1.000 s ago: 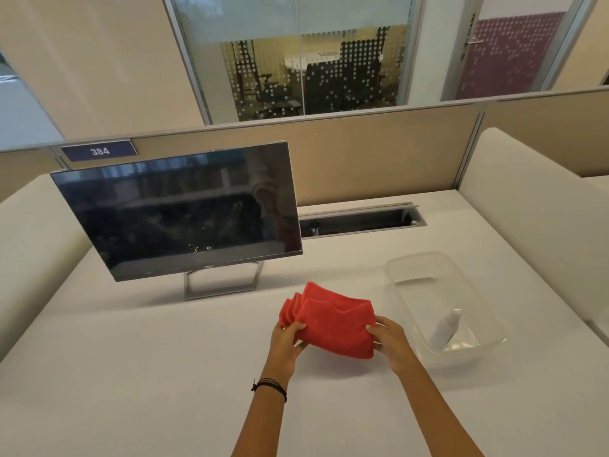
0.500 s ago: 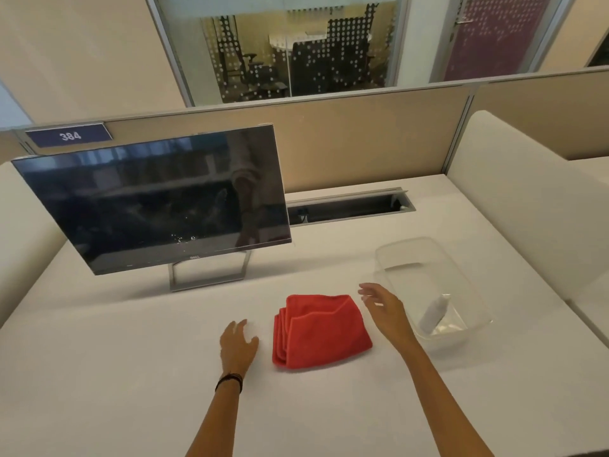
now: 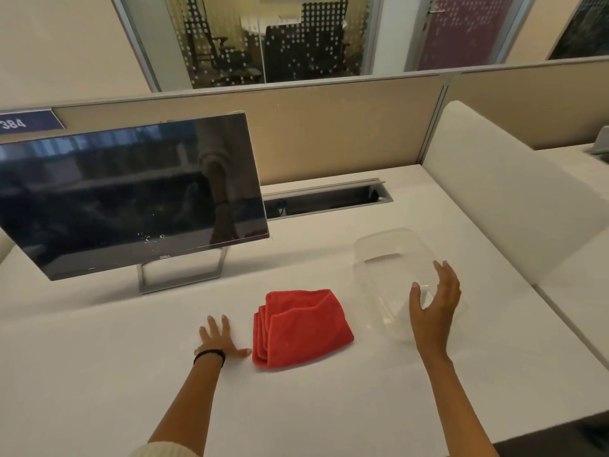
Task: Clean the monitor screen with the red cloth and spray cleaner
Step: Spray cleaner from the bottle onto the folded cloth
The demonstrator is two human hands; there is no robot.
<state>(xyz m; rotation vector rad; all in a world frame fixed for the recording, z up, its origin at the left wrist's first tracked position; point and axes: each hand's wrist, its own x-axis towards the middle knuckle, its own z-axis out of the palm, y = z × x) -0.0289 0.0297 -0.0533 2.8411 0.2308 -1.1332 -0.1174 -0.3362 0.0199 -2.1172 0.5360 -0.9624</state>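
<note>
Progress: early stage; no cleaning done, judging by layout.
Monitor [image 3: 131, 192]: upright on stand, 10 o'clock from cloth; pale specks on lower screen; looks unwiped.
Red cloth [image 3: 301, 326]: folded, mid tabletop [image 3: 99, 374], unheld.
Left hand [image 3: 217, 339]: flat on tabletop, fingers spread, empty, just beside cloth at 8 o'clock.
Right hand [image 3: 433, 298]: open, fingers spread, grips nothing, over near end of clear plastic container [image 3: 389, 258], 2 o'clock from cloth.
Spray cleaner: not clearly visible; possibly hidden behind right hand.
Left to do: fetch spray cleaner, spray, wipe.
</note>
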